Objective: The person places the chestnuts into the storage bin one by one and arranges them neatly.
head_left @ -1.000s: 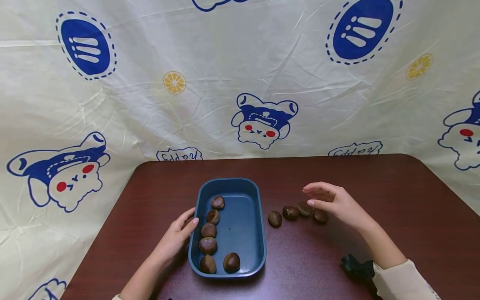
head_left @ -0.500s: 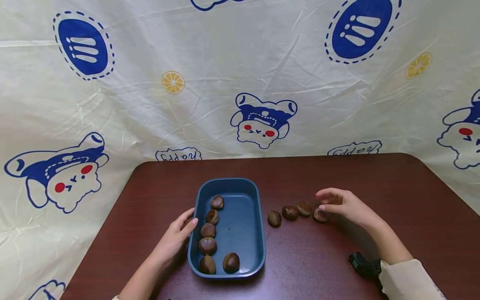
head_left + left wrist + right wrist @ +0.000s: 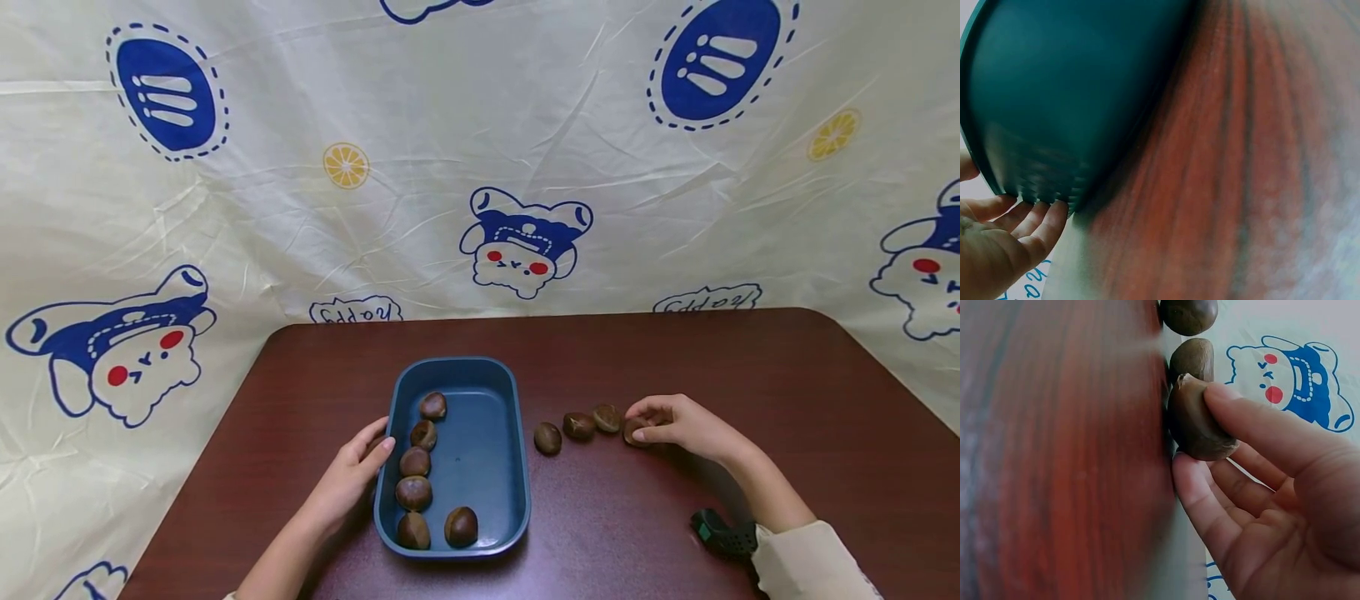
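Note:
Just right of the blue tray (image 3: 491, 450), several chestnuts lie in a short row on the table. My right hand (image 3: 686, 429) pinches the rightmost chestnut (image 3: 1196, 422), thumb on one side and fingertips on the other. Left of it in the head view are three loose chestnuts, the nearest one (image 3: 607, 418) close by. My left hand (image 3: 347, 471) holds the tray's left side, with the thumb at the rim and the fingers (image 3: 1054, 215) against the outer wall. Inside the tray, several chestnuts form a column along the left wall, and one chestnut (image 3: 461, 527) sits apart at the front.
The brown table (image 3: 750, 358) has rounded far corners and backs onto a pale printed cloth (image 3: 420, 233). A dark wrist device (image 3: 722, 533) sits at the right cuff.
My right hand has moved right and then down, from above the row onto the rightmost chestnut, and now pinches it. The left hand and tray stay in place.

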`<act>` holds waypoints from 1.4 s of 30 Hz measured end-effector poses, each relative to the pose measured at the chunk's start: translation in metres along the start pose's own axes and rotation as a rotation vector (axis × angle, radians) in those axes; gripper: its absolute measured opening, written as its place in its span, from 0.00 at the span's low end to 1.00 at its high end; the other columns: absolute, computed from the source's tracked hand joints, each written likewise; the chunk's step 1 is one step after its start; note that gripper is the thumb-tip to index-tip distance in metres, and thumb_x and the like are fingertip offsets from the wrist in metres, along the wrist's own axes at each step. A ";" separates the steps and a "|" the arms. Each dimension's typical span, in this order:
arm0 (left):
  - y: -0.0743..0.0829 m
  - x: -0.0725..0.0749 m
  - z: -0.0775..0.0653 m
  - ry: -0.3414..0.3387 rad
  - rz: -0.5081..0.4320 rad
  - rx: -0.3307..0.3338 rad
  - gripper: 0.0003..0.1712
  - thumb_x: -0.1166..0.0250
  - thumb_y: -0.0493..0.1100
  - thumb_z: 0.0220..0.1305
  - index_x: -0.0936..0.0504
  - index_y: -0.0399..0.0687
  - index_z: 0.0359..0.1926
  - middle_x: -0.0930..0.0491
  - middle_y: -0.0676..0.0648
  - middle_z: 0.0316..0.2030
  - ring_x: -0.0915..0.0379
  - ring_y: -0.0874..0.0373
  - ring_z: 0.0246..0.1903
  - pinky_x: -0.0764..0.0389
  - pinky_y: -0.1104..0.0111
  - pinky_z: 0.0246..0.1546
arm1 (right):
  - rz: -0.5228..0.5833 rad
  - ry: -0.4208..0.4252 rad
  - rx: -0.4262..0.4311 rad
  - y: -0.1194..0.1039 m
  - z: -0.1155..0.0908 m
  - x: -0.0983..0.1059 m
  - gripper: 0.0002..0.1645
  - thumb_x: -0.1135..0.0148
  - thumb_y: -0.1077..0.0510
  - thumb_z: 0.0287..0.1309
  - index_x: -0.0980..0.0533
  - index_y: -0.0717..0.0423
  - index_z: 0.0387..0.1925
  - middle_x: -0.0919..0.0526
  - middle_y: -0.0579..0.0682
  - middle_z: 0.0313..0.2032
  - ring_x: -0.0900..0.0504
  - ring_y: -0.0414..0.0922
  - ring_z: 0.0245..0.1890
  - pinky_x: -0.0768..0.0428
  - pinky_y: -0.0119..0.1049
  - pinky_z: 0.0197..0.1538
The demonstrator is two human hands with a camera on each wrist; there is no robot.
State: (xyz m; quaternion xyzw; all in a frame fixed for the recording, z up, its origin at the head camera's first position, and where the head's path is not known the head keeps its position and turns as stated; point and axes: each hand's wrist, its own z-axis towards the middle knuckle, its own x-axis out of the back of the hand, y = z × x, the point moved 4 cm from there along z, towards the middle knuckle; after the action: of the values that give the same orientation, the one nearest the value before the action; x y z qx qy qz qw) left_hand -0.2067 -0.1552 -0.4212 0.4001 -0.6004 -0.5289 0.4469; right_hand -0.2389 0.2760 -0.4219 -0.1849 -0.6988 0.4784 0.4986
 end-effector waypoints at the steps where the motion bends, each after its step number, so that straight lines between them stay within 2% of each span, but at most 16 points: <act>1: 0.000 0.000 0.000 0.000 0.001 -0.001 0.28 0.49 0.43 0.66 0.42 0.35 0.63 0.33 0.33 0.55 0.34 0.44 0.51 0.29 0.59 0.47 | -0.001 0.002 0.001 -0.001 0.000 0.000 0.18 0.40 0.60 0.54 0.28 0.68 0.44 0.21 0.55 0.35 0.22 0.40 0.33 0.25 0.33 0.35; 8: -0.002 0.001 0.000 0.010 0.004 0.005 0.28 0.48 0.43 0.66 0.41 0.36 0.63 0.32 0.33 0.54 0.33 0.44 0.50 0.29 0.59 0.47 | -0.010 0.069 0.028 -0.007 0.001 0.002 0.17 0.38 0.60 0.53 0.27 0.67 0.43 0.20 0.53 0.33 0.23 0.40 0.32 0.24 0.35 0.34; 16: -0.003 0.002 0.003 0.007 0.002 0.003 0.28 0.48 0.44 0.66 0.41 0.37 0.63 0.32 0.35 0.54 0.33 0.44 0.50 0.28 0.60 0.47 | -0.053 0.196 0.021 -0.020 0.004 0.007 0.19 0.37 0.55 0.52 0.26 0.60 0.44 0.22 0.53 0.38 0.23 0.41 0.36 0.24 0.34 0.37; 22: -0.003 0.003 0.001 0.020 0.007 0.006 0.27 0.48 0.43 0.66 0.40 0.36 0.62 0.32 0.34 0.54 0.33 0.45 0.50 0.28 0.61 0.46 | -0.005 0.216 0.055 -0.039 0.016 0.001 0.21 0.38 0.55 0.53 0.27 0.62 0.47 0.21 0.53 0.40 0.23 0.43 0.39 0.24 0.34 0.39; 27: -0.003 0.003 0.001 0.021 -0.004 0.012 0.27 0.48 0.43 0.66 0.40 0.37 0.62 0.31 0.34 0.54 0.33 0.45 0.50 0.28 0.63 0.46 | 0.063 0.192 0.099 -0.061 0.034 -0.012 0.18 0.38 0.56 0.53 0.27 0.57 0.46 0.20 0.51 0.39 0.22 0.46 0.40 0.24 0.36 0.41; 33: -0.003 0.002 0.001 0.011 -0.009 0.018 0.27 0.48 0.43 0.66 0.41 0.36 0.63 0.32 0.34 0.54 0.33 0.45 0.51 0.29 0.61 0.47 | 0.153 0.106 0.184 -0.095 0.056 -0.034 0.16 0.38 0.59 0.54 0.26 0.55 0.46 0.21 0.53 0.40 0.21 0.49 0.40 0.23 0.39 0.41; 38: -0.002 0.002 0.001 0.011 -0.011 0.015 0.27 0.48 0.43 0.66 0.41 0.36 0.63 0.33 0.33 0.55 0.33 0.45 0.51 0.30 0.60 0.48 | 0.155 0.020 0.227 -0.119 0.071 -0.056 0.16 0.39 0.60 0.54 0.26 0.57 0.45 0.21 0.53 0.40 0.21 0.48 0.39 0.23 0.38 0.42; 42: -0.002 0.003 0.001 0.024 -0.003 0.019 0.27 0.48 0.42 0.66 0.40 0.37 0.62 0.32 0.34 0.54 0.33 0.45 0.51 0.29 0.61 0.48 | 0.101 -0.048 0.242 -0.133 0.081 -0.075 0.16 0.38 0.60 0.54 0.25 0.56 0.45 0.21 0.49 0.39 0.21 0.44 0.39 0.24 0.36 0.43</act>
State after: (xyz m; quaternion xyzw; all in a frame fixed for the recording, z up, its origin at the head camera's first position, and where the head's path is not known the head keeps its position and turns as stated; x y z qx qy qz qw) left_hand -0.2081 -0.1581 -0.4230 0.4117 -0.5994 -0.5191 0.4492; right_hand -0.2485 0.1190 -0.3512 -0.1468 -0.6375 0.5879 0.4758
